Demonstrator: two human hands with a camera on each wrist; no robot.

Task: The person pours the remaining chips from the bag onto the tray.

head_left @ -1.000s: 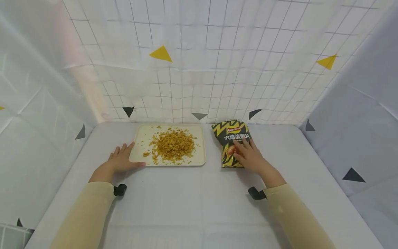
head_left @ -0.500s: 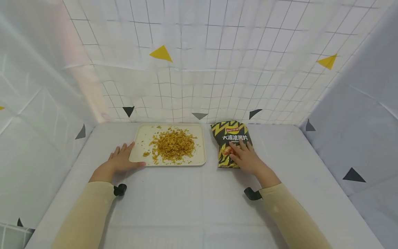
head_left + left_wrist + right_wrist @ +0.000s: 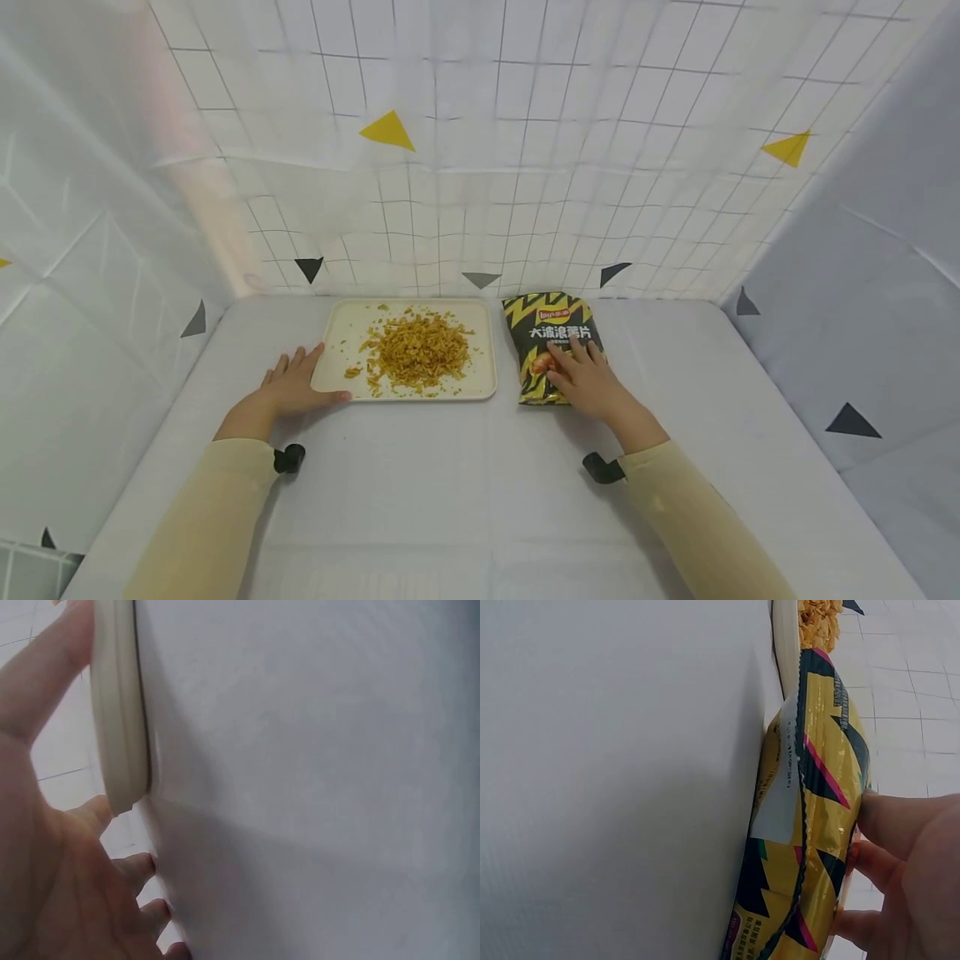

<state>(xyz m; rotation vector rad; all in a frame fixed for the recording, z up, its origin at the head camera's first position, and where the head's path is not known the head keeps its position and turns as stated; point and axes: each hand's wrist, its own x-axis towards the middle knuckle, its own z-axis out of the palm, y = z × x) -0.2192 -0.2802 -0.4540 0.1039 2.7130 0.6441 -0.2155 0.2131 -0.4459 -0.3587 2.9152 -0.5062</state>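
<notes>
My left hand (image 3: 288,387) lies at the near-left corner of a cream tray (image 3: 483,321), fingers spread along its left side and thumb at the front rim. In the left wrist view, the thumb (image 3: 56,671) touches the tray's edge (image 3: 120,712) while other fingertips reach past the corner. A heap of crushed golden chips (image 3: 423,350) covers the tray's middle, with crumbs around it. My right hand (image 3: 596,387) rests its fingertips on the front of a black-and-yellow Lay's chip bag (image 3: 553,321), lying flat. The right wrist view shows the bag's crimped end seam (image 3: 802,787).
A white cloth covers the table (image 3: 420,492). A white gridded curtain (image 3: 480,217) hangs right behind the tray and bag. Pale side sheets stand at left (image 3: 90,333) and right (image 3: 862,333). A narrow strip of table separates the bag from the tray.
The chip bag has slid a little left toward the tray, with my right hand moving along on top of it. My left hand and the tray stay put.
</notes>
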